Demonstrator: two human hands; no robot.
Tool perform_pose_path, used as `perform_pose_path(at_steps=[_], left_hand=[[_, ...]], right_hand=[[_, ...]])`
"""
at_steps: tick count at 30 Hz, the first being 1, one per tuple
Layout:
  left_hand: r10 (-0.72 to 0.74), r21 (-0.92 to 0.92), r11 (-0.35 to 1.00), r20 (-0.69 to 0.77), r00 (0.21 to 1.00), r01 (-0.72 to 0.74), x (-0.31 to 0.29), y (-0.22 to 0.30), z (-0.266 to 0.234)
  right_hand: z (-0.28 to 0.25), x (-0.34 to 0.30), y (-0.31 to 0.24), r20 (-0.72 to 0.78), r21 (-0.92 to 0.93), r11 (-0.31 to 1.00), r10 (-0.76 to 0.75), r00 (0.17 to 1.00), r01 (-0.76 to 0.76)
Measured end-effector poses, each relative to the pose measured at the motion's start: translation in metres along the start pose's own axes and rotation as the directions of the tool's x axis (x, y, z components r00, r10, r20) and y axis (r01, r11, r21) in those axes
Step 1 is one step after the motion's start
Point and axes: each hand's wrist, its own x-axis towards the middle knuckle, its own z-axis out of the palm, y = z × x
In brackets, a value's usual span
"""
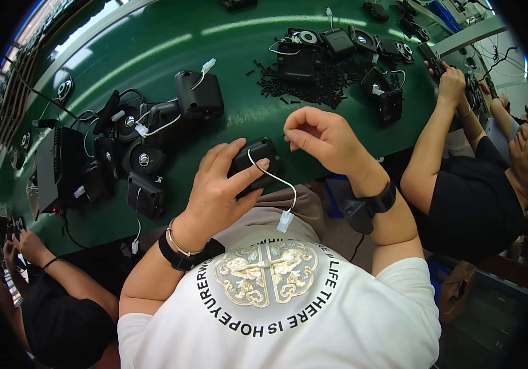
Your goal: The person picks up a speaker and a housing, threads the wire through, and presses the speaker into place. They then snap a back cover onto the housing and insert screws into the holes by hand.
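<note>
My left hand (212,187) is closed around a small black plastic housing (265,149) near the front edge of the bench, its fingers spread across the top and side. From that housing a white cable (283,181) runs over my index finger and ends in a white plug (285,221) that hangs past the edge. Just right of the housing and apart from it, my right hand (334,141) is raised with thumb and index finger pinched together. Whatever the pinch holds is too small to make out. Beyond both hands lies a pile of small black screws (304,93).
Several cabled black housings (200,95) and round speakers (144,158) crowd the green bench (239,117) on the left. A black box (56,166) with a red light stands there. More housings (382,95) surround the screws. Co-workers' arms (433,132) work at both sides.
</note>
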Motion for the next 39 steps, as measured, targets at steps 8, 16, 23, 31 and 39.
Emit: perform_pose_path(at_steps=[8, 16, 23, 31, 39], left_hand=[[-0.005, 0.008, 1.000, 0.006, 1.000, 0.005, 0.002, 0.003, -0.001], [-0.013, 0.016, 1.000, 0.011, 1.000, 0.013, 0.002, 0.006, -0.003], [-0.014, 0.005, 1.000, 0.016, 1.000, 0.014, 0.002, 0.007, 0.000], [-0.014, -0.001, 1.000, -0.015, 1.000, 0.014, 0.000, 0.003, 0.004], [0.000, 0.006, 1.000, -0.008, 1.000, 0.000, 0.000, 0.002, 0.003]], right_hand=[[0.022, 0.005, -0.006, 0.061, 0.076, 0.988, -0.141, 0.988, 0.136], [0.004, 0.016, -0.004, 0.012, 0.103, 0.988, 0.112, 0.994, -0.112], [0.017, 0.039, 0.024, -0.166, -0.618, 0.783, -0.037, 0.985, -0.074], [0.001, -0.001, 0.000, 0.098, 0.292, 0.926, 0.221, 0.970, -0.241], [0.018, -0.040, 0.000, 0.051, 0.220, 0.958, -0.199, 0.979, 0.183]])
